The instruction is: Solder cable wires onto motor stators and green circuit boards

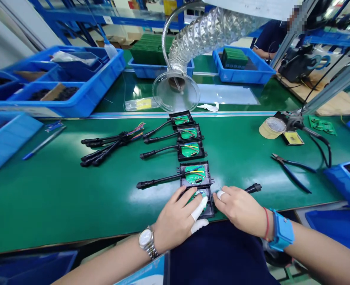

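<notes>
My left hand [180, 217] lies over the nearest black plastic case [210, 208], which holds a green circuit board. Its fingers bend across the case and hold it at the table's front edge; white cots cover two digits. At the case's right side, my right hand [240, 206] has its fingers closed, with a white cot on one. A black cable [253, 188] sticks out behind this hand, its connector end pointing right; the part between the fingers is hidden. Just beyond stands another black case [195, 174] with colored wires on its board and a cable leading left.
More wired cases [191, 149] run in a column away from me. Bundled black cables [112, 144] and a pen [44, 142] lie left. Cutting pliers [293, 170], a yellowish round tub [272, 128] and a blue bin [345, 178] are right. A fume-extraction hood [176, 97] hangs ahead.
</notes>
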Motion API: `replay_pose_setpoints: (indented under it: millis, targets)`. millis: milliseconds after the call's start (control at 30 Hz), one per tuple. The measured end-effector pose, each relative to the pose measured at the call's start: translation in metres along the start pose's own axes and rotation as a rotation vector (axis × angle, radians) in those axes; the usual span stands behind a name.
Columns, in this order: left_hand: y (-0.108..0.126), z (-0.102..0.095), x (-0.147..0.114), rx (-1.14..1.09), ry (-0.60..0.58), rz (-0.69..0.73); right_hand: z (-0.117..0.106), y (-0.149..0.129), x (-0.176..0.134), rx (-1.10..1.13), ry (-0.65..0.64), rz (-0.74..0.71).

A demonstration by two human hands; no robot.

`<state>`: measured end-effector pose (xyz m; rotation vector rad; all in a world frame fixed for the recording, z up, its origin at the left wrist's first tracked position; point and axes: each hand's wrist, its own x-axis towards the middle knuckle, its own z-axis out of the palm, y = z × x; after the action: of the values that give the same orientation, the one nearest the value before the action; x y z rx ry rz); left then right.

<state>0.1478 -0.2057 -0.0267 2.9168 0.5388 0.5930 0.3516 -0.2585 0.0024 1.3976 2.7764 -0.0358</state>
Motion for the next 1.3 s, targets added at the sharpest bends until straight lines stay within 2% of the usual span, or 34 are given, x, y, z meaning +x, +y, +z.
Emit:
replay_pose_setpoints:
  millis: [200,300,400,500,600,733,833,900,967,1067,1133,1200,1300]
  targets:
    - [0.003,0.01,-0.002,0.031,-0.069,0.016,-0.005,-0.007,0.007,-0.029,-0.078,0.023]
    - [0.0,0.008,-0.003,-0.012,-0.067,0.0,0.0,-0.006,0.003,-0.021,-0.038,0.048]
    - [-0.008,-0.002,-0.006,-0.066,-0.052,-0.026,0.007,-0.002,-0.001,0.019,0.013,0.09]
    - [-0.014,-0.009,-0.009,-0.048,-0.09,-0.021,0.011,0.001,-0.003,0.048,0.06,0.125]
    - [-0.013,-0.009,-0.009,-0.024,-0.139,0.002,0.014,-0.001,-0.003,0.043,0.084,0.134]
    - [-0.005,-0.004,-0.013,-0.015,-0.115,-0.008,0.016,-0.009,-0.006,0.026,0.071,0.139]
    - [-0.004,-0.007,-0.016,-0.065,-0.118,0.021,0.009,-0.009,-0.01,0.068,0.044,0.139]
    - [-0.007,-0.011,-0.016,-0.116,-0.143,0.005,-0.005,-0.003,-0.005,0.128,0.029,0.125]
    - [-0.01,-0.015,-0.014,-0.154,-0.145,-0.045,-0.023,0.004,0.011,0.179,0.059,0.101]
    - [-0.011,-0.014,-0.01,-0.169,-0.127,-0.101,-0.041,0.01,0.056,0.183,0.169,0.032]
    - [-0.011,-0.011,-0.009,-0.174,-0.137,-0.132,-0.04,0.006,0.092,0.2,0.151,-0.051]
    - [-0.01,-0.009,-0.009,-0.165,-0.158,-0.167,-0.031,0.0,0.122,0.194,0.068,-0.09]
    - [-0.008,-0.007,-0.01,-0.137,-0.148,-0.191,-0.022,-0.007,0.139,0.167,0.007,-0.098]
